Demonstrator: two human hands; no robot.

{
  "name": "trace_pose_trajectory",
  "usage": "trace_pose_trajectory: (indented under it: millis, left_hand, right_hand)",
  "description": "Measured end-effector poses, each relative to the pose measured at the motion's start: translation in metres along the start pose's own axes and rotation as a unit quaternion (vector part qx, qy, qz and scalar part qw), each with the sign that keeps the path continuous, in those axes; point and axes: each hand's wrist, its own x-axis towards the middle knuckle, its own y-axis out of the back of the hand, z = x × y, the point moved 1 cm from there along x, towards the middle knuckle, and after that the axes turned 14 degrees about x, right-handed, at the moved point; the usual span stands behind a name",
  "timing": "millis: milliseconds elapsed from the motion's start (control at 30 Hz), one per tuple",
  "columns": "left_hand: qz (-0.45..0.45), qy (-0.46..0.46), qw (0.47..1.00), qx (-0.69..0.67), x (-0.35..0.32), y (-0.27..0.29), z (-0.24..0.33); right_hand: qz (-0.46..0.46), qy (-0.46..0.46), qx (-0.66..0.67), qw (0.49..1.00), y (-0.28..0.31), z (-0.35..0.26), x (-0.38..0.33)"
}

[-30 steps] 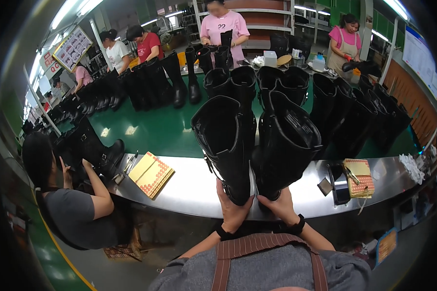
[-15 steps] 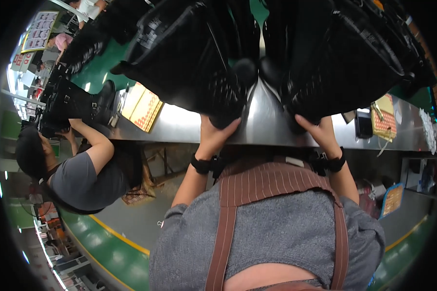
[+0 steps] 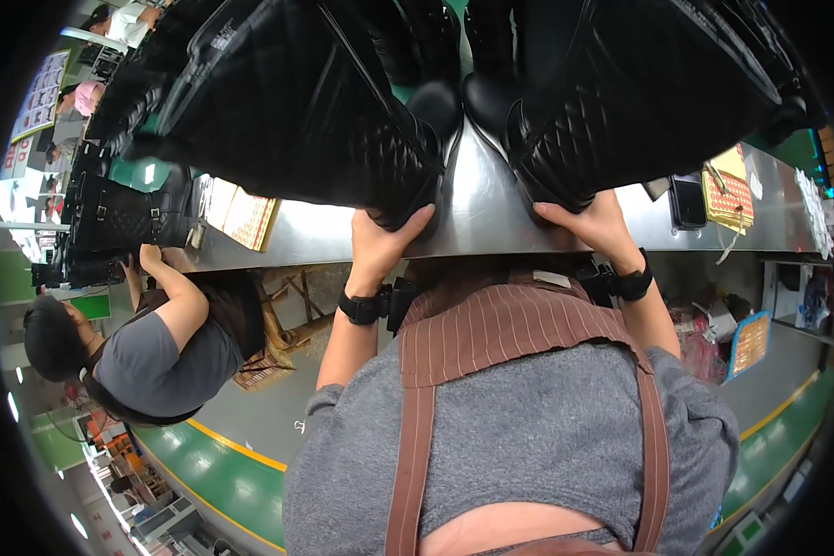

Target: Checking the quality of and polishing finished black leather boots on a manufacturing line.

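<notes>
A pair of tall black boots with quilted ankles stands side by side on the shiny metal worktop, toes pointing away from me and nearly touching. My left hand (image 3: pixel 382 243) is closed round the heel of the left boot (image 3: pixel 296 120), its thumb along the inner side. On the heel of the right boot (image 3: pixel 621 107), my right hand (image 3: pixel 591 222) has the same grip, thumb inward. The boot heels hide most of my other fingers. Both wide shafts lean outward toward the sides of the view.
The metal worktop (image 3: pixel 477 222) runs across in front of me. Yellow patterned sheets (image 3: pixel 241 218) lie left; a black phone-like device (image 3: pixel 687 202) and more patterned sheets (image 3: pixel 727 199) lie right. A co-worker (image 3: pixel 171 347) at left handles another black boot (image 3: pixel 125 208). More boots (image 3: pixel 426 42) stand behind.
The whole view has shifted and tilted slightly, so the boots, worktop and my hands sit a little higher in it. Both hands keep their hold on the boot heels.
</notes>
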Motion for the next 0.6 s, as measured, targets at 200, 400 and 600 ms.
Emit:
trace_pose_trajectory:
  millis: [200,400,600]
  left_hand:
    - [-0.003,-0.006,0.969,-0.247,-0.01,-0.003,0.014]
    - [-0.112,0.009,0.887,-0.448,-0.005,-0.035,0.034]
    - [-0.149,0.017,0.876,-0.459,-0.008,-0.039,0.05]
  right_hand:
    - [0.024,-0.083,0.387,0.918,-0.013,-0.004,-0.014]
    - [-0.075,-0.044,0.573,0.815,-0.027,-0.007,-0.014]
    - [-0.08,-0.023,0.518,0.851,-0.022,-0.006,-0.014]
